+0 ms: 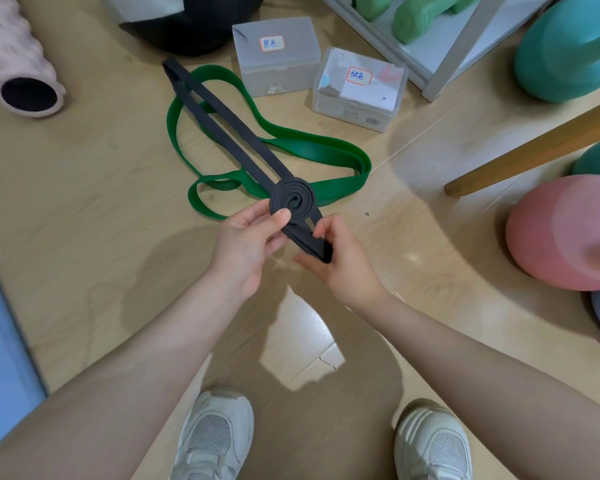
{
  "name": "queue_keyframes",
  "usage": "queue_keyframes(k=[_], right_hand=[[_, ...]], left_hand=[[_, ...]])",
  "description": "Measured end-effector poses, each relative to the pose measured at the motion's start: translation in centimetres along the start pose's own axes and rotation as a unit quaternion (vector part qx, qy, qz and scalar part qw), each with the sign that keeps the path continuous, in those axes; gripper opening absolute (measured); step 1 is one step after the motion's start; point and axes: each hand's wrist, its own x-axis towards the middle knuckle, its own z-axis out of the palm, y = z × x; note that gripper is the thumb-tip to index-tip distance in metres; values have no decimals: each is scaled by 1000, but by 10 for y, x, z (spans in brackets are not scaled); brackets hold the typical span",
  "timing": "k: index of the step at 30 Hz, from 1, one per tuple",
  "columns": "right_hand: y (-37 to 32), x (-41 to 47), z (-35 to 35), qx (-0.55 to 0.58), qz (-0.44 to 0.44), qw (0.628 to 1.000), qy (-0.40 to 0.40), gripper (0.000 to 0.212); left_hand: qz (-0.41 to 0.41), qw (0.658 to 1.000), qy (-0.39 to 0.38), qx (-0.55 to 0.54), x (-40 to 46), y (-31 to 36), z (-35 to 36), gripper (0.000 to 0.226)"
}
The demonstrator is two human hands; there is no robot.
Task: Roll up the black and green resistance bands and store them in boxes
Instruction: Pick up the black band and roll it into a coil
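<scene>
Black resistance band is only partly rolled so far. The coil is pinched by the left hand, thumb pressed on its near edge, fingers curled behind. From that grip the unrolled length runs away and to the left across the floor, crossing the green resistance band. A short folded tail is gripped by the right hand, just beside the coil. Both boxes are parked further back, lids on.
</scene>
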Motion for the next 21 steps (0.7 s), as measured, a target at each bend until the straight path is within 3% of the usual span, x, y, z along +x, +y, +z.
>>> queue_keyframes(k=[5,9,11,14,21], right_hand=[[0,7,-17,-169,-8,984,-61,24],[-6,13,-29,-105,52,988,-99,25],[-8,13,-38,-81,51,989,-114,37],[-10,12,-54,-78,47,987,-134,76],[-8,5,-52,-132,28,972,-193,88]], left_hand=[[4,996,-12,92,0,-5,-6,37],[-16,992,-4,129,1,-6,-10,37],[-14,985,-27,169,1,-4,-10,38],[1,965,-66,253,-3,0,-3,41],[48,874,-146,461,-8,7,0,36]])
